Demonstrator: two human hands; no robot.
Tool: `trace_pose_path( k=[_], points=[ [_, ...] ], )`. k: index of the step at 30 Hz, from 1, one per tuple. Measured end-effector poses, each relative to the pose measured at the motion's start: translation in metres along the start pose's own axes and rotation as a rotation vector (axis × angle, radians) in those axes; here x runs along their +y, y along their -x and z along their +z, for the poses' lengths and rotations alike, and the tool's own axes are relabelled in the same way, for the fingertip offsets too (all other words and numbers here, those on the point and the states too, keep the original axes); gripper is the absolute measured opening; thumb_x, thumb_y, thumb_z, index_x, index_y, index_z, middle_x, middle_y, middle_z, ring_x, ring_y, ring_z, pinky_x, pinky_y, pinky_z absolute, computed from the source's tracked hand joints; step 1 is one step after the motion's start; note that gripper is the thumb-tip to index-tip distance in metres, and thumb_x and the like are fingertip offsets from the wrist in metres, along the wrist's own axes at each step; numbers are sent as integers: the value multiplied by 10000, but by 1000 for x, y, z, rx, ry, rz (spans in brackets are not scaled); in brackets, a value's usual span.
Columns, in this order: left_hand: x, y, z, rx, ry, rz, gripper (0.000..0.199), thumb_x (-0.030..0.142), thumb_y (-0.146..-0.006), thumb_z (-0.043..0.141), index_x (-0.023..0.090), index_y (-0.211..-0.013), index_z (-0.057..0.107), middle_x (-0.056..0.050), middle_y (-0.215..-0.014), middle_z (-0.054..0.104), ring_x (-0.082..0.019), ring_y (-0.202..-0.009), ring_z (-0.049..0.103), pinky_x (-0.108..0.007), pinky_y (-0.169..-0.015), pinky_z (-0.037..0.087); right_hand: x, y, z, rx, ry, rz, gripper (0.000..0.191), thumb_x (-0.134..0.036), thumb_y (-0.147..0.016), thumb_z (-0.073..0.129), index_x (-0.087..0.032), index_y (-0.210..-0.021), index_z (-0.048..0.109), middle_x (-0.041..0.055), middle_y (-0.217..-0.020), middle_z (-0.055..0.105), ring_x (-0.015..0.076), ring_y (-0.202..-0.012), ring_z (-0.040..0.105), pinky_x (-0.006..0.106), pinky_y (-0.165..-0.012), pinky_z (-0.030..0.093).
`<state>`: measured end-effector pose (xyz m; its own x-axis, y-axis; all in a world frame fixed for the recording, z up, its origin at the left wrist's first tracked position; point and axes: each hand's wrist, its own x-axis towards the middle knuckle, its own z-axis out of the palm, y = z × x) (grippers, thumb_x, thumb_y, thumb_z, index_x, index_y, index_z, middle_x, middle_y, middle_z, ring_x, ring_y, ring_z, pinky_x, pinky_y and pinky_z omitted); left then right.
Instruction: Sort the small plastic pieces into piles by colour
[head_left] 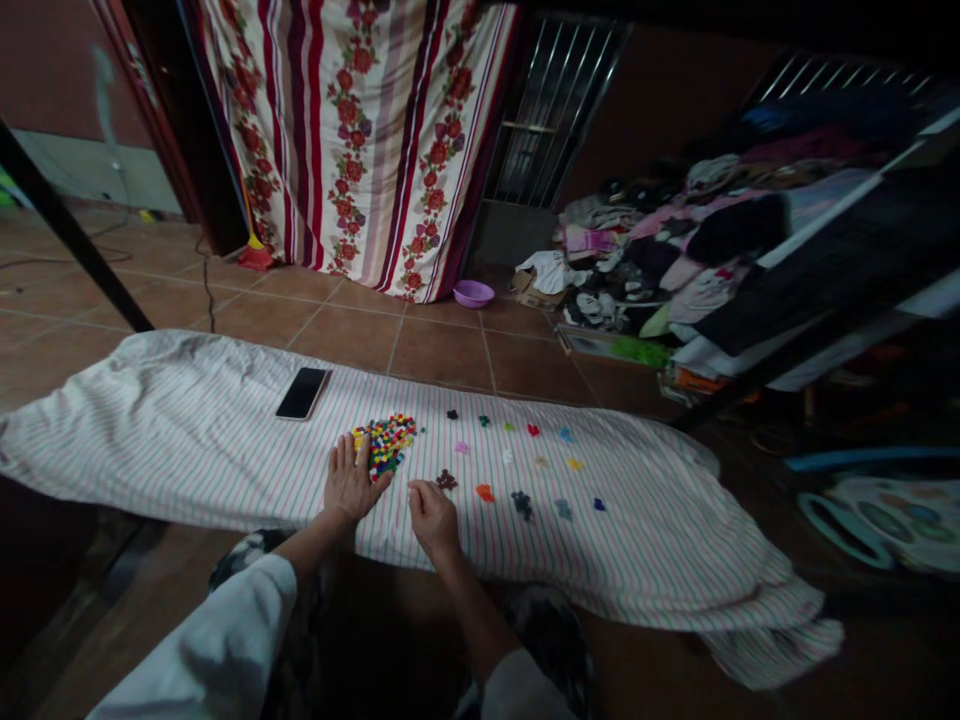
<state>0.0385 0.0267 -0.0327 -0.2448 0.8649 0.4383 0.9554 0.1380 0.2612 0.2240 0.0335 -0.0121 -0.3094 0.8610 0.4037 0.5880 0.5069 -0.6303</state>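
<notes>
My left hand (349, 483) lies flat with its fingers stretched out, at the left edge of a mixed heap of small coloured pieces (390, 440). To the right of the heap my right hand (433, 518) is closed, fingers curled in; whatever they may hold is hidden. Just beyond it sits a small brown pile (447, 480), and an orange pile (485, 493) lies to its right. More single-colour piles spread rightward, among them a dark grey pile (522, 505), a pink pile (462, 448), a red pile (533, 430) and a yellow pile (575, 464).
A striped cloth (225, 450) covers the low surface under the pieces. A phone (302, 393) lies on it at the left. Beyond, on the tiled floor, are a purple basin (473, 293), a floral curtain (352, 150) and a heap of clothes (660, 240). Dark bars slant down at both sides.
</notes>
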Motion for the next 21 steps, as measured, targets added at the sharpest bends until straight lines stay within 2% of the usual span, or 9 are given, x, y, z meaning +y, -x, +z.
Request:
trace_pose_path(
  k=[3, 6, 11, 16, 21],
  points=[
    [-8, -15, 2, -52, 34, 82, 837, 607, -809, 534, 81, -1437, 364, -293, -1483, 347, -420, -1393, 320, -608, -1077, 324, 0, 1, 2, 18, 13, 30, 279, -210, -900, 399, -203, -911, 678, 45, -870, 713, 169, -846, 656, 245, -779, 471],
    [-18, -24, 3, -90, 132, 237, 731, 522, -837, 532, 124, -1429, 375, -238, -1485, 370, -379, -1403, 314, -578, -1084, 352, -2, 0, 1, 26, 34, 40, 279, -202, -890, 401, -206, -894, 681, 48, -860, 712, 166, -826, 653, 239, -759, 464],
    [-26, -24, 0, -107, 304, 403, 501, 312, -920, 381, 144, -1390, 418, -179, -1412, 454, -289, -1408, 315, -517, -1107, 379, -5, 0, 1, 31, 68, 35, 279, -209, -887, 402, -208, -872, 680, 54, -834, 707, 170, -788, 646, 244, -727, 452],
    [-20, -32, -10, -165, 372, 507, 479, 233, -929, 325, 172, -1388, 447, -129, -1393, 502, -240, -1381, 357, -491, -1136, 368, -6, 1, 2, 36, 85, 31, 281, -197, -886, 393, -209, -882, 674, 54, -828, 698, 169, -778, 641, 245, -716, 449],
    [-5, -65, -11, -197, 358, 577, 454, 247, -928, 329, 198, -1330, 536, -103, -1405, 513, -259, -1367, 369, -525, -1121, 372, -6, 2, 3, 40, 97, 23, 279, -190, -891, 383, -204, -884, 662, 57, -821, 692, 174, -781, 640, 252, -715, 450]
  ],
)
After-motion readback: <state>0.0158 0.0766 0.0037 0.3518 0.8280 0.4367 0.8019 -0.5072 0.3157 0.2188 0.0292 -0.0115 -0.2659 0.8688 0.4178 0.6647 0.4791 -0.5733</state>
